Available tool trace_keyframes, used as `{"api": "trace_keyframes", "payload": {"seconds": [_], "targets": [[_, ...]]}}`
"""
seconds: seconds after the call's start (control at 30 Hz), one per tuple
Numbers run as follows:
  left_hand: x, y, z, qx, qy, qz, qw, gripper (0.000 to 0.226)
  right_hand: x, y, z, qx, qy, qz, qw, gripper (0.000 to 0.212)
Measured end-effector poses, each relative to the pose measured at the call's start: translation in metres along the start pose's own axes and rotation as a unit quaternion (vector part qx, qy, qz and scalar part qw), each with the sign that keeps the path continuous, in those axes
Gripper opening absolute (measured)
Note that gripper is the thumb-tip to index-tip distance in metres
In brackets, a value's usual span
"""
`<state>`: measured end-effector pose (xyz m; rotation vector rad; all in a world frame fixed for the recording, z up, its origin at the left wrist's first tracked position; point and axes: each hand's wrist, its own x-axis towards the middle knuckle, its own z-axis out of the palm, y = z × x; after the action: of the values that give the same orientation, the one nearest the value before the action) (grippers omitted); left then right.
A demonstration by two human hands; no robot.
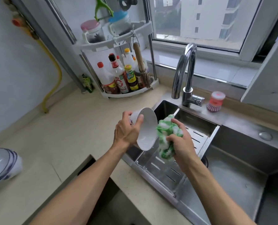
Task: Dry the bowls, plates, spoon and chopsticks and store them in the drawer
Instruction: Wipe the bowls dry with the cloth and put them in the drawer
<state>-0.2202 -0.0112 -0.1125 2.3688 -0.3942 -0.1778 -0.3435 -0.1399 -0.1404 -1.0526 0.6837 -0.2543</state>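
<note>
The step in hand looked to be drying the small white ceramic bowl [147, 129], which was held over the left edge of the stainless steel sink [242, 159], above its slotted drain tray [167, 166]. To do it well, the green-and-white fluffy cloth [166, 140] would probably need to go right down into the bowl's hollow and sweep round the wall and rim, while the other hand turned the bowl a little at a time; the outside and foot would want a wipe too, since water tends to gather there.

The left hand [127, 132] held the bowl tilted on its side, mouth facing right toward the cloth, with the thumb hooked over the rim and the fingers curled behind the outer wall, so the grip was closed round the bowl. The right hand [182, 143] was bunched around the cloth, its grip pinching the wad just beside the bowl's rim, touching or nearly so. Both forearms reached forward from the bottom of the view, converging over the sink edge.

A stack of white bowls with blue rims [1, 164] sat well apart on the beige table [61, 127], at far left.
</note>
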Motion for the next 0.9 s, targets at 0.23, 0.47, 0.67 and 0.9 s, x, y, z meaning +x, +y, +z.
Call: {"api": "trace_keyframes", "payload": {"seconds": [0.23,0.47,0.67,0.9], "targets": [[0.002,0.0,-0.002,-0.122,-0.027,-0.106,0.987,0.055,-0.027,0.014,0.054,-0.283,-0.279,-0.125,0.909,0.09],[0.001,-0.005,-0.014,-0.103,-0.037,-0.071,0.992,0.049,0.007,0.013,0.02,-0.624,-0.289,-0.239,0.686,0.09],[-0.001,0.005,-0.01,-0.159,0.03,-0.113,0.98,0.049,-0.007,0.012,0.04,-0.417,-0.32,-0.195,0.828,0.077],[-0.002,0.008,-0.01,-0.122,0.0,-0.078,0.989,0.041,0.018,0.022,0.025,-0.668,-0.241,-0.281,0.646,0.091]]}}
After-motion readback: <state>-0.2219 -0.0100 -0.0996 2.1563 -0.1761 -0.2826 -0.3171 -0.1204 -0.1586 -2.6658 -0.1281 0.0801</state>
